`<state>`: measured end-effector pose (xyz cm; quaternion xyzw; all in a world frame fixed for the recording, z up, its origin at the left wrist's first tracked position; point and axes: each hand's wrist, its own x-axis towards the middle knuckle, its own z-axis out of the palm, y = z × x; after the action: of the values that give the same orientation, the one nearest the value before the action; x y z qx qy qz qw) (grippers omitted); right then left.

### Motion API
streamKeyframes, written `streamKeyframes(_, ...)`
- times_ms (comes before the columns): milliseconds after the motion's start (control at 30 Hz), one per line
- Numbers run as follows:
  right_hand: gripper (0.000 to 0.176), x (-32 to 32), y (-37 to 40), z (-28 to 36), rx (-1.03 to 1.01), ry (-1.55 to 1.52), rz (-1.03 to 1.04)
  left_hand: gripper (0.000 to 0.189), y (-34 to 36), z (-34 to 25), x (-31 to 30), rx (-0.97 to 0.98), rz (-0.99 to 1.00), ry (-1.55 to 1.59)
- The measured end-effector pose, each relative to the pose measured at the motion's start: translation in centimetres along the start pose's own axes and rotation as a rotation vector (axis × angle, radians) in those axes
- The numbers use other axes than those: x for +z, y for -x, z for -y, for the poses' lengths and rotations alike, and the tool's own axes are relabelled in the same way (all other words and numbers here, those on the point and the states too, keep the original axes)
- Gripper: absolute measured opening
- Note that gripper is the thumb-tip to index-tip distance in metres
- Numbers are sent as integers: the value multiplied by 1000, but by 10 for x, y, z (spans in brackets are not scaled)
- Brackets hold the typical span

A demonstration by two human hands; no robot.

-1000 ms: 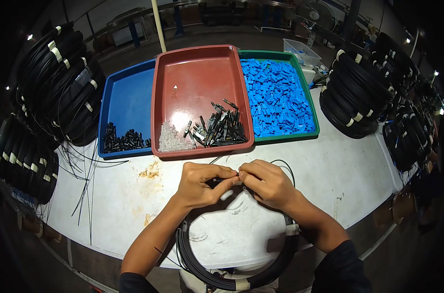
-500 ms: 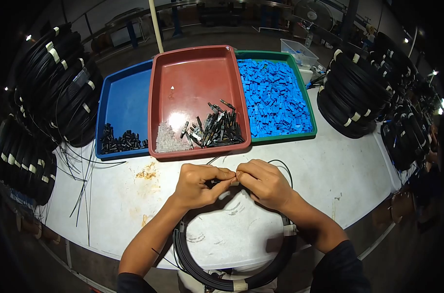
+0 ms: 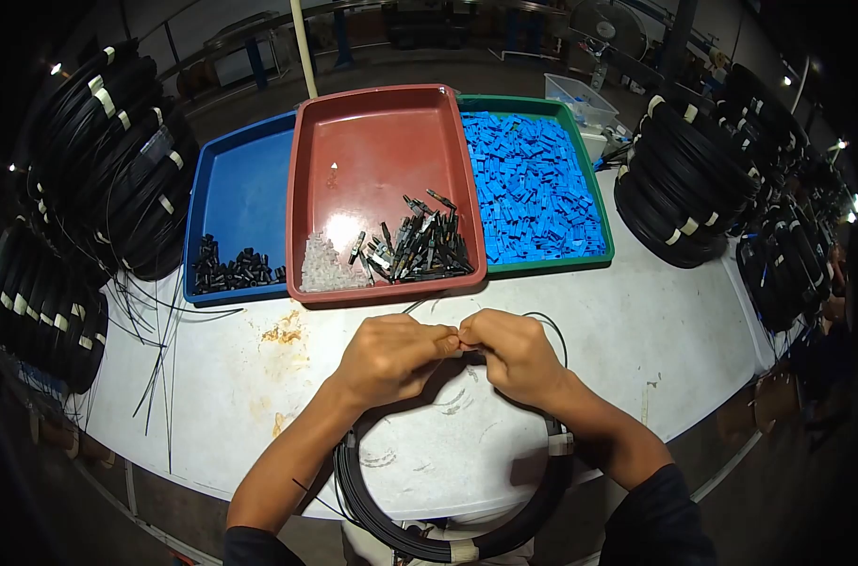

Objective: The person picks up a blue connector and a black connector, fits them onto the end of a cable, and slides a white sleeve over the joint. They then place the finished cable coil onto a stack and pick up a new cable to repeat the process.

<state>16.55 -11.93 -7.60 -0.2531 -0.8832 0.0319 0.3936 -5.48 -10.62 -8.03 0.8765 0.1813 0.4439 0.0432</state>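
A coil of black cable (image 3: 355, 491) lies at the table's front edge, bound with pale tape (image 3: 464, 551). Above its far side, my left hand (image 3: 391, 358) and my right hand (image 3: 517, 357) meet fingertip to fingertip, both closed in a pinch. A small pale bit shows at the fingertips, but the fingers cover most of whatever is there. One loose cable strand (image 3: 559, 340) arcs out from behind my right hand and runs down toward the coil.
Beyond my hands stand a blue tray (image 3: 245, 189) with black pieces, a red tray (image 3: 382, 160) with clear and dark connector parts, and a green tray (image 3: 601, 212) full of blue clips. Stacked cable coils flank the table on the left (image 3: 132, 170) and right (image 3: 684, 184).
My left hand has rolled over, its fingers curling in and its back turning up. The right hand's fingers have shifted slightly at the same meeting point. The coil stays in place.
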Motion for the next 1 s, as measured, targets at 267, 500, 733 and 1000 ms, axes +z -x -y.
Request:
streamKeyframes(267, 18, -1, -7, 1, -54, 16, -73, 16, 3, -5, 5, -367, -123, 273)
streamKeyframes(500, 21, 1, -1, 3, 375, -356, 30, 21, -2, -3, 0, 48, -14, -43)
streamKeyframes(733, 20, -2, -4, 0, -19, -12, -26, 18, 2, -8, 2, -444, -59, 259)
streamKeyframes(1000, 27, 5, -2, 1, 187, -133, 11, 19, 2, -7, 1, -182, -56, 63)
